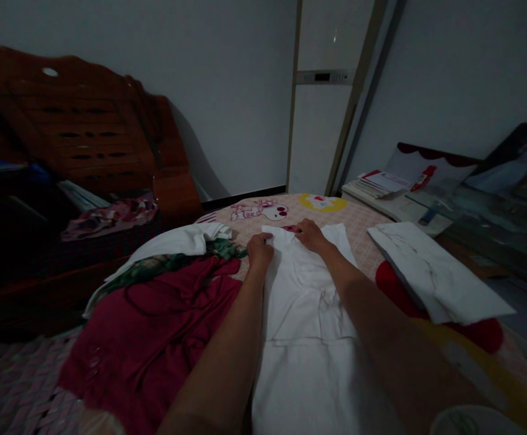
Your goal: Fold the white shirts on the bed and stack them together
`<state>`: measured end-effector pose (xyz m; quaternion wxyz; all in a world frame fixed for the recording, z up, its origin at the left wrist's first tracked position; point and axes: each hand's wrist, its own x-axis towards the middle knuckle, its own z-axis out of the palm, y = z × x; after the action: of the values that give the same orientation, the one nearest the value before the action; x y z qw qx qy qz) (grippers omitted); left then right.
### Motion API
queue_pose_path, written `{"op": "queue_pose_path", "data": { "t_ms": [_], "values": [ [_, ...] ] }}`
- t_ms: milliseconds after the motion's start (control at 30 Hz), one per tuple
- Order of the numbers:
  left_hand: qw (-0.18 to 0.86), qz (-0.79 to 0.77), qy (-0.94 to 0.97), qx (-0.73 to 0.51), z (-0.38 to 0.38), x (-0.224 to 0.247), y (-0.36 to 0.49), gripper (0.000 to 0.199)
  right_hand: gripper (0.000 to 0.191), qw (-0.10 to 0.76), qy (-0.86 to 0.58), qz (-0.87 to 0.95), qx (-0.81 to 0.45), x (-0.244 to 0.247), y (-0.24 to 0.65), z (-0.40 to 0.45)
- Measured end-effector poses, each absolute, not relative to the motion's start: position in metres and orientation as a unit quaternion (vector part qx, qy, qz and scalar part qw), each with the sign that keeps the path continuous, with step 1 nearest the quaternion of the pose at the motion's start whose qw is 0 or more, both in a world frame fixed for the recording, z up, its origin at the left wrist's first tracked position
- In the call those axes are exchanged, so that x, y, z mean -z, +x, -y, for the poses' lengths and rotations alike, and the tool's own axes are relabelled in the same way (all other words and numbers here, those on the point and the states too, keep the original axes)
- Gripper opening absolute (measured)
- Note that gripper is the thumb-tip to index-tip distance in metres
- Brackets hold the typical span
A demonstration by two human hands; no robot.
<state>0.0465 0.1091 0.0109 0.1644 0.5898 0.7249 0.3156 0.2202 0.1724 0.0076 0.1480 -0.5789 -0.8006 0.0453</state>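
Note:
A white garment [309, 320] lies stretched lengthwise in front of me on a patterned pink cover [358, 223]. My left hand [260, 249] is at its far left corner, fingers closed on the cloth edge. Near the middle of the same far edge, my right hand [309, 234] pinches the fabric. To the left lies a crumpled dark red garment [155, 332], with a green plaid cloth [155, 266] and a white cloth [177, 241] beyond it. A folded white item with faint marks [436, 266] rests at the right.
A carved wooden chair [95, 133] stands at the back left with cloths on it. A tall white cabinet unit [320, 133] is at the back. Papers [381, 182] and a glass shelf [476, 220] are at the right. A round pale object [472, 421] sits at the bottom right.

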Motion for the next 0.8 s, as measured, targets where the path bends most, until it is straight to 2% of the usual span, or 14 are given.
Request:
{"op": "queue_pose_path", "data": {
  "t_ms": [133, 300, 400, 533, 800],
  "values": [
    [0.182, -0.724, 0.577, -0.331, -0.109, -0.011, 0.047, 0.054, 0.011, 0.227, -0.585, 0.775, -0.076, -0.001, 0.220, -0.172],
    [0.187, -0.721, 0.575, -0.339, -0.108, -0.014, 0.046, 0.052, 0.017, 0.275, -0.574, 0.764, -0.106, -0.005, 0.222, -0.166],
    [0.192, -0.718, 0.575, -0.343, -0.109, -0.014, 0.046, 0.051, 0.023, 0.265, -0.577, 0.766, -0.099, -0.009, 0.220, -0.164],
    [0.203, -0.721, 0.560, -0.353, -0.109, -0.014, 0.047, 0.054, 0.024, 0.209, -0.584, 0.782, -0.062, -0.010, 0.215, -0.165],
    [0.194, -0.715, 0.569, -0.358, -0.108, -0.012, 0.048, 0.053, 0.033, 0.162, -0.671, 0.724, -0.005, -0.007, 0.212, -0.167]
  ]
}}
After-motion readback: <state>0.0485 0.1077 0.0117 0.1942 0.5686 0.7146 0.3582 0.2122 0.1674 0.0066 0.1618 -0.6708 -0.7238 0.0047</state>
